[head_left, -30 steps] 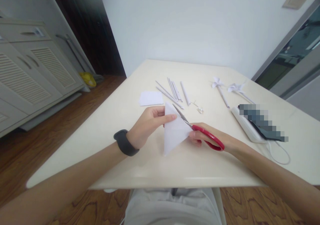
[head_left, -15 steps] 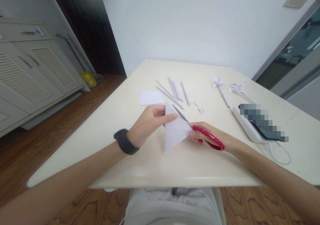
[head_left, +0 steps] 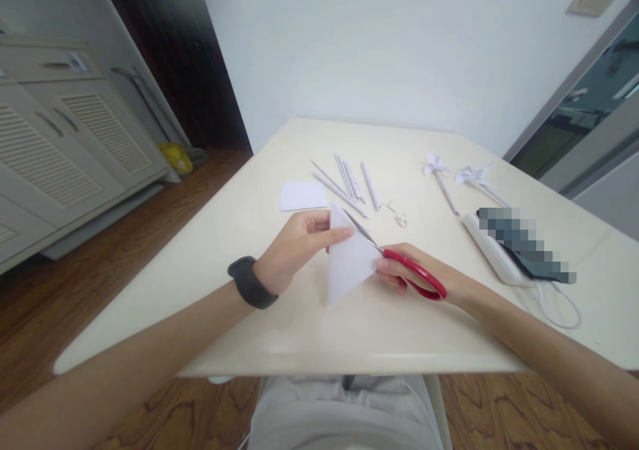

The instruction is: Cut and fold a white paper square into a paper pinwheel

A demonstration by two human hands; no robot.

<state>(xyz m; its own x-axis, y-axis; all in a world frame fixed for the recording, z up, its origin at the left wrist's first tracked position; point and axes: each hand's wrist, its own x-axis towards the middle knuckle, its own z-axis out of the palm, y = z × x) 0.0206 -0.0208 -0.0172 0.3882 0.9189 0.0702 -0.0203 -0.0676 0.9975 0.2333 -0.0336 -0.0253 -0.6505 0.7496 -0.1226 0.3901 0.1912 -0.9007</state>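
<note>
A folded white paper triangle point(head_left: 347, 260) is pinched by my left hand point(head_left: 304, 237), thumb on its face and the other fingers behind it. My right hand point(head_left: 399, 263) holds a pair of scissors with red handles point(head_left: 417, 270). The blades point up and left along the triangle's upper right edge. I cannot tell whether they are cutting into it. Fingers of my right hand also reach the triangle's right corner. Just beyond my left hand lies a stack of white paper point(head_left: 303, 196).
Several rolled paper sticks point(head_left: 349, 178) lie beyond my hands, with small white bits point(head_left: 401, 220) near them. Two paper pinwheels on sticks point(head_left: 436, 165) point(head_left: 474, 174) lie at the right. Nearer stands a white box point(head_left: 494, 253) with a dark, pixelated object on it and a cable point(head_left: 564, 327).
Almost nothing differs. The scissors and my right hand have shifted very slightly left; my left hand keeps its grip on the paper triangle.
</note>
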